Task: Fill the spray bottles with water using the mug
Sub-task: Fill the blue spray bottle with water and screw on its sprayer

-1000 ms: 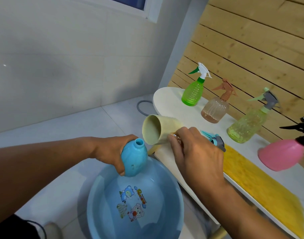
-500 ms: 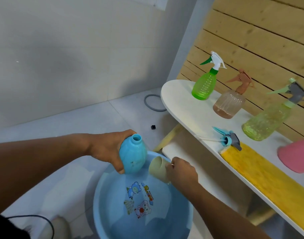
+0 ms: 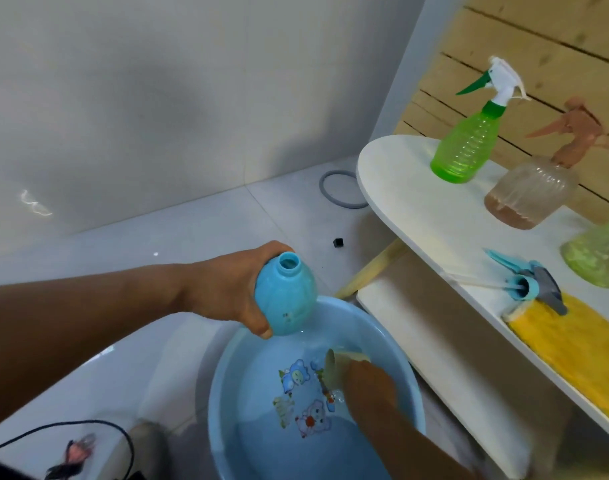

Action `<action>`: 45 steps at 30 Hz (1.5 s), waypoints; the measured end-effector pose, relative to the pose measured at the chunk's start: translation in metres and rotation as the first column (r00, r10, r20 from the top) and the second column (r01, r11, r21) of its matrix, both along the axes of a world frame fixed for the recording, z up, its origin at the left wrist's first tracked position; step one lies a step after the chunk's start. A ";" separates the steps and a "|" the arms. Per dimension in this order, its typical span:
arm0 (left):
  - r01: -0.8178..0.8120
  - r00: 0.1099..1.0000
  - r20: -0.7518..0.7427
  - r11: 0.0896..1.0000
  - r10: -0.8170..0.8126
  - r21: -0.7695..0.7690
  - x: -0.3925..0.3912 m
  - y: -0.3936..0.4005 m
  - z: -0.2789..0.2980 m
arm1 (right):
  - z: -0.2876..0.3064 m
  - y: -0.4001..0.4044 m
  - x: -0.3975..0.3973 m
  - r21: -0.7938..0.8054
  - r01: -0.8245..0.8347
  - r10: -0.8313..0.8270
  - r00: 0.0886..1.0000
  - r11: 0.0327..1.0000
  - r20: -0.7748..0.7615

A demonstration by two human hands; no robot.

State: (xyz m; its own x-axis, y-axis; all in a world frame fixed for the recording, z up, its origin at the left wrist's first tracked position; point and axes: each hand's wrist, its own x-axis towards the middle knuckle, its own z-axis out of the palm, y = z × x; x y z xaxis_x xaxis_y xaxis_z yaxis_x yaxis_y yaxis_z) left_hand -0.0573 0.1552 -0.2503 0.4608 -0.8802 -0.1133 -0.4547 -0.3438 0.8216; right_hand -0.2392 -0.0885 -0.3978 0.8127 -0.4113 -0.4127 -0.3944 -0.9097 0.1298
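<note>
Down in the basin (image 3: pixel 227 382), our right hand (image 3: pixel 369 382) has its fingers wrapped around the mug (image 3: pixel 336 367), which lies tipped on its side at the water, mouth facing left, scooping. Our left hand (image 3: pixel 223 289) clasps the blue bottle (image 3: pixel 285 296) around its belly, thumb underneath, and holds it over the basin's far rim with its open neck tilted up and away from us.

The trouble we foresee is in the pour. The bottle's neck is narrow and the mug's mouth is wide, so a fast or badly aimed tip would likely send water down the bottle's side. Since the bottle hangs near the rim, not over the middle, a spill could land on the tiled floor (image 3: pixel 157 244). A wet, smooth bottle might also slip in our grip.

On the white table (image 3: pixel 400 188) to the right stand a green bottle (image 3: pixel 469 143) and a brown bottle (image 3: pixel 531 192), and the loose spray head (image 3: pixel 524 282) lies just beside the yellow cloth (image 3: pixel 573 344).
</note>
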 end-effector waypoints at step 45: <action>0.116 0.989 0.063 0.962 -0.135 0.247 -0.016 -0.006 0.016 | 0.260 0.026 -0.019 0.636 -0.098 -0.486 0.558 0.766 0.672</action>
